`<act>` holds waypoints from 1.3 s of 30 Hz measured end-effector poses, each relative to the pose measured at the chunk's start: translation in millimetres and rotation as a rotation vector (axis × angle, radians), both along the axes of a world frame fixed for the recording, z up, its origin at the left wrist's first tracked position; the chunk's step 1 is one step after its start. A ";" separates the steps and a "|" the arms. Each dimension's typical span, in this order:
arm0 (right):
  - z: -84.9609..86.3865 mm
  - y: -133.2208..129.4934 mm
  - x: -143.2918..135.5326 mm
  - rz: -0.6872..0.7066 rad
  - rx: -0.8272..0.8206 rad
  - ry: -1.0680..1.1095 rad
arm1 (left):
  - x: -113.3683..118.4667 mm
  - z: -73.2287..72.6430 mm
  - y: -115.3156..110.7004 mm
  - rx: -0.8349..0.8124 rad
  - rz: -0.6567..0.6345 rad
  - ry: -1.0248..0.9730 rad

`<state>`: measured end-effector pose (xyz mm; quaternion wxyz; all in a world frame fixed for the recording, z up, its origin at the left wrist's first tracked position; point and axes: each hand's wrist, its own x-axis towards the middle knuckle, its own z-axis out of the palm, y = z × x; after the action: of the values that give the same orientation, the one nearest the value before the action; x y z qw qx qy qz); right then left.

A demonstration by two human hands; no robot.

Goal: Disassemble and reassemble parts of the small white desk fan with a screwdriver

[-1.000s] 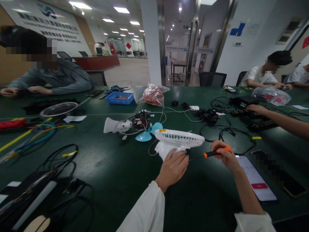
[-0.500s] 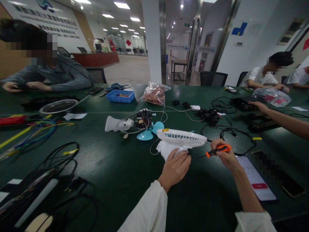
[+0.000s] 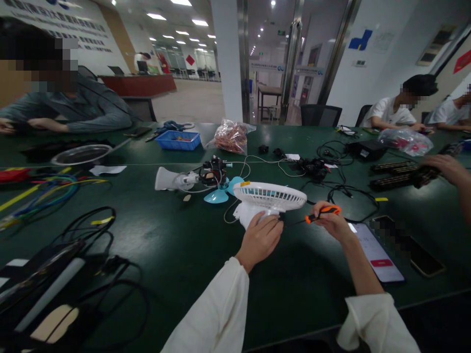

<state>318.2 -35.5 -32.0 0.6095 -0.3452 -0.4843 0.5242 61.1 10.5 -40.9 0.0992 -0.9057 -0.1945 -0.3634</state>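
Observation:
My left hand [image 3: 261, 240] is closed around the base of a white fan grille housing [image 3: 272, 193], which it holds tilted above the table. In my right hand [image 3: 333, 223] is a screwdriver [image 3: 324, 213] with an orange and black handle. Its thin shaft points left toward the housing beside my left fingers; whether the tip touches a screw cannot be made out. Just behind and left lies an opened white fan body [image 3: 176, 180], with a dark motor part [image 3: 214, 171] and light-blue blades [image 3: 217, 196] at its right end.
Behind are a blue tray [image 3: 178, 140] and a plastic bag of copper-coloured parts [image 3: 231, 137]. Black cables [image 3: 331, 179] and phones [image 3: 382, 257] lie to the right. Wires [image 3: 55, 193] and a round metal tray [image 3: 81, 155] are on the left. A co-worker's hand [image 3: 449, 169] handles dark strips at right.
The view has shifted slightly. My hands keep hold of the fan housing and screwdriver, the shaft still aimed at the housing. At right, the co-worker's hand has lifted some dark strips.

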 end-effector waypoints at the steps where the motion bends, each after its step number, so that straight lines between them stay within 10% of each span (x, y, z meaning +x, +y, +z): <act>1: 0.4 0.0 0.2 0.000 0.015 -0.010 | 0.3 0.1 -0.2 0.002 0.001 -0.001; 39: -0.4 4.7 -1.1 -0.048 0.026 -0.030 | 4.2 1.2 -2.2 0.011 0.007 0.027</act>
<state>317.2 -30.7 -32.4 0.6189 -0.3568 -0.4916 0.4979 65.2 8.4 -39.7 0.1078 -0.9093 -0.1943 -0.3519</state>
